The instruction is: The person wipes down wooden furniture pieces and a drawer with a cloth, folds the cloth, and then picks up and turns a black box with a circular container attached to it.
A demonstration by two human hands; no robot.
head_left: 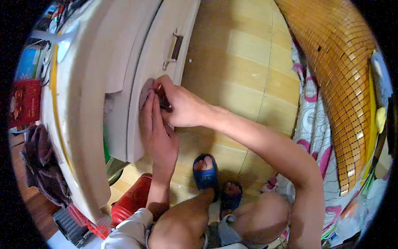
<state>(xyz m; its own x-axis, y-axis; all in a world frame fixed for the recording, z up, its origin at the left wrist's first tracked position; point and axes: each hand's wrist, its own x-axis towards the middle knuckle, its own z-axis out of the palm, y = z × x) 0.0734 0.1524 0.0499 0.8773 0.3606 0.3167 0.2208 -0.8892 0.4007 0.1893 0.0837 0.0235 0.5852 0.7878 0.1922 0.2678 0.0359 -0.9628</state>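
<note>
Against the pale front of a drawer point(153, 58), a greyish-brown cloth point(146, 92) is bunched under my fingers. My left hand point(159, 130) keeps its fingers long and close together, pressing on the cloth. Beside it, my right hand point(180, 106) is curled, with its fingertips at the cloth's edge and its thumb near the left hand. A small dark thing point(164, 101) shows between the two hands; its kind is hard to make out. Farther up the same drawer front is a metal handle point(168, 64) with a dark middle, apart from both hands.
The white cabinet top point(78, 124) curves along the left, with a dark cloth point(41, 166) and a red box point(25, 103) beyond it. Below lies a red container point(132, 198). Blue slippers point(206, 171) are on the wood-look floor point(242, 103). A tiled mat point(336, 62) overhangs patterned fabric point(311, 112) at right.
</note>
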